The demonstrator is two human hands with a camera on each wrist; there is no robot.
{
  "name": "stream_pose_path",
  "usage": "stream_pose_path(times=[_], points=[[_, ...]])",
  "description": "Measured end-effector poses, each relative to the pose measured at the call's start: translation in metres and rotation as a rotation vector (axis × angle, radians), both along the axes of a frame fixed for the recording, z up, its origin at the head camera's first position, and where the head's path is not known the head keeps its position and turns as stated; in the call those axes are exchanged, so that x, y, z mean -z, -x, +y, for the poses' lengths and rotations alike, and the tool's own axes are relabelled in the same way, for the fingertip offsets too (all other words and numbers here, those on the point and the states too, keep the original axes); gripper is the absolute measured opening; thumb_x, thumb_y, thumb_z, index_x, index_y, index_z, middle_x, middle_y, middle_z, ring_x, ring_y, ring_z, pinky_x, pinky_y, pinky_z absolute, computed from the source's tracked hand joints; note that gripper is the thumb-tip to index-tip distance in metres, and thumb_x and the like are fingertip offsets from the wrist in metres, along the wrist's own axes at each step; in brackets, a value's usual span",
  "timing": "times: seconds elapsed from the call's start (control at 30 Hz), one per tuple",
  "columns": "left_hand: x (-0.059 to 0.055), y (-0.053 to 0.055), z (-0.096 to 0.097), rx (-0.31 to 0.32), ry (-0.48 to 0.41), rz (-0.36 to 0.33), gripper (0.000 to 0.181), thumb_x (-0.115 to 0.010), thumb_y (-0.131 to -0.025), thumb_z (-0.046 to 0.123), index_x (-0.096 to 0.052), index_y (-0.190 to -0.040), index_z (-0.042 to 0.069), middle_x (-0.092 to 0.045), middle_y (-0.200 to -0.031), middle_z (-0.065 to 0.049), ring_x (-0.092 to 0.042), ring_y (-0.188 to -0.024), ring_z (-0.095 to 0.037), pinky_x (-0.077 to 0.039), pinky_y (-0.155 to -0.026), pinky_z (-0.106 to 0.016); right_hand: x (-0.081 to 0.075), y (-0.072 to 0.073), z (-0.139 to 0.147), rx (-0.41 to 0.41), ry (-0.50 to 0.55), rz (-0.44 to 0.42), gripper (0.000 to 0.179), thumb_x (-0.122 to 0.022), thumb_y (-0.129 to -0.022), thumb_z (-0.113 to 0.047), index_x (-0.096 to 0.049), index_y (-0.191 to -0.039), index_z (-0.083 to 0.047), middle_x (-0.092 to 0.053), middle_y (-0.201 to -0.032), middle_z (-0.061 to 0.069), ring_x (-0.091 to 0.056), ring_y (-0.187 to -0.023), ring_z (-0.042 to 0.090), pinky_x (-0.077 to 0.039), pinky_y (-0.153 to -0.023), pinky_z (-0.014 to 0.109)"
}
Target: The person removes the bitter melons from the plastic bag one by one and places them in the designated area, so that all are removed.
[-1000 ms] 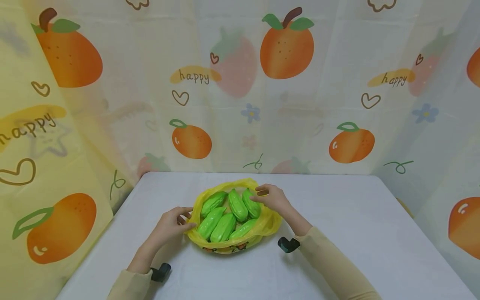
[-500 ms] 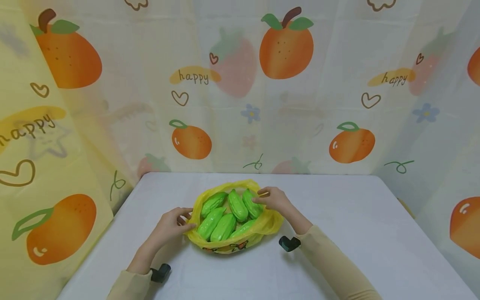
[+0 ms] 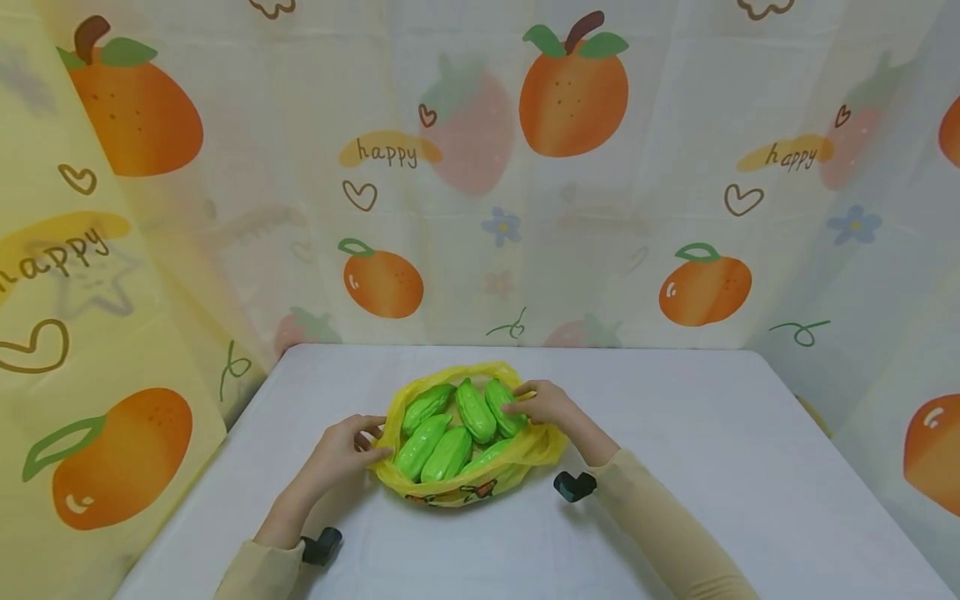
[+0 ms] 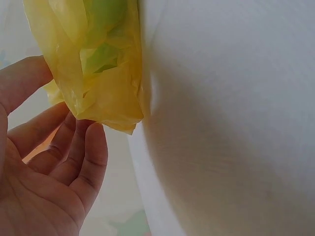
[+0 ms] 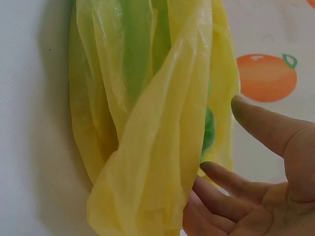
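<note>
A yellow plastic bag [image 3: 536,450] lies with its mouth spread wide on the table. Inside it are several glossy green ridged gourds [image 3: 447,455]. At the bag's left edge is my left hand [image 3: 347,450], its loosely bent fingers touching the thin plastic. In the left wrist view the fingertips [image 4: 96,135] lie right along the bag's lower edge. My right hand [image 3: 546,402] reaches over the right rim, thumb beside a gourd. The right wrist view shows the thumb [image 5: 261,120] spread away from the other fingers, which are partly hidden behind the plastic.
A white cloth covers the table [image 3: 697,467]. Behind it hangs a curtain [image 3: 600,208] printed with oranges and the word "happy", which also runs along both sides. A small black device [image 3: 322,547] is strapped under the left wrist, another device [image 3: 575,487] under the right.
My right hand has shifted slightly nearer and lower along the rim, and the bag's right side has moved a little. My left hand has stayed in place.
</note>
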State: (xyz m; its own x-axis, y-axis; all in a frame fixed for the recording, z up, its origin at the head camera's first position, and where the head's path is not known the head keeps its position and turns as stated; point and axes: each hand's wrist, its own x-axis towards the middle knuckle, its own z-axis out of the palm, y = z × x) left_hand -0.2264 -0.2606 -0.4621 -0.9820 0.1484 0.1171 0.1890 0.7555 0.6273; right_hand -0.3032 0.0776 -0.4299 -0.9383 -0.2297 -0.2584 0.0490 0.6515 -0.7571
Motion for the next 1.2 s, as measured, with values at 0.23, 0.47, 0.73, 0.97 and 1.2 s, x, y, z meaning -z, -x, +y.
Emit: stream_pose_path(times=[0.23,0.47,0.73,0.97,1.2], points=[[0.0,0.0,0.0,0.003,0.003,0.003,0.05,-0.077,-0.079,0.028,-0.062,-0.122,0.006,-0.066,-0.099,-0.004,-0.058,-0.078,-0.011,-0.048,-0.066,-0.026,0.002,0.001,-0.003,0.002,-0.044,0.015,0.059,-0.076,-0.08,-0.034,-0.056,-0.127,-0.003,-0.055,-0.129,0.02,-0.063,-0.083,0.022,-0.052,-0.075,0.033],[0.001,0.0,-0.001,0.014,0.003,0.009,0.05,-0.077,-0.078,0.029,-0.063,-0.121,0.007,-0.065,-0.098,-0.003,-0.057,-0.078,-0.01,-0.047,-0.065,-0.025,0.006,0.002,-0.007,0.01,-0.097,0.039,0.063,-0.076,-0.079,-0.036,-0.056,-0.128,-0.001,-0.054,-0.131,0.02,-0.063,-0.087,0.021,-0.052,-0.078,0.034],[0.001,0.001,0.0,0.012,-0.007,0.011,0.051,-0.078,-0.078,0.028,-0.063,-0.12,0.006,-0.066,-0.097,-0.003,-0.057,-0.077,-0.01,-0.048,-0.065,-0.025,0.004,0.001,-0.005,0.007,-0.084,0.038,0.062,-0.077,-0.079,-0.035,-0.057,-0.127,-0.001,-0.055,-0.13,0.02,-0.062,-0.085,0.021,-0.052,-0.076,0.033],[0.001,0.0,0.001,0.006,-0.013,0.019,0.048,-0.078,-0.078,0.026,-0.064,-0.119,0.006,-0.066,-0.097,-0.004,-0.057,-0.077,-0.01,-0.047,-0.065,-0.025,-0.003,-0.002,-0.004,-0.008,-0.076,0.036,0.061,-0.076,-0.079,-0.034,-0.057,-0.127,0.0,-0.054,-0.13,0.021,-0.063,-0.082,0.02,-0.053,-0.076,0.034],[0.0,-0.001,0.0,0.003,-0.009,0.014,0.049,-0.078,-0.078,0.028,-0.064,-0.12,0.006,-0.066,-0.097,-0.004,-0.057,-0.078,-0.011,-0.047,-0.065,-0.025,-0.012,-0.006,-0.003,-0.003,-0.052,0.033,0.06,-0.076,-0.079,-0.033,-0.057,-0.127,-0.001,-0.054,-0.131,0.02,-0.063,-0.083,0.021,-0.053,-0.077,0.035]])
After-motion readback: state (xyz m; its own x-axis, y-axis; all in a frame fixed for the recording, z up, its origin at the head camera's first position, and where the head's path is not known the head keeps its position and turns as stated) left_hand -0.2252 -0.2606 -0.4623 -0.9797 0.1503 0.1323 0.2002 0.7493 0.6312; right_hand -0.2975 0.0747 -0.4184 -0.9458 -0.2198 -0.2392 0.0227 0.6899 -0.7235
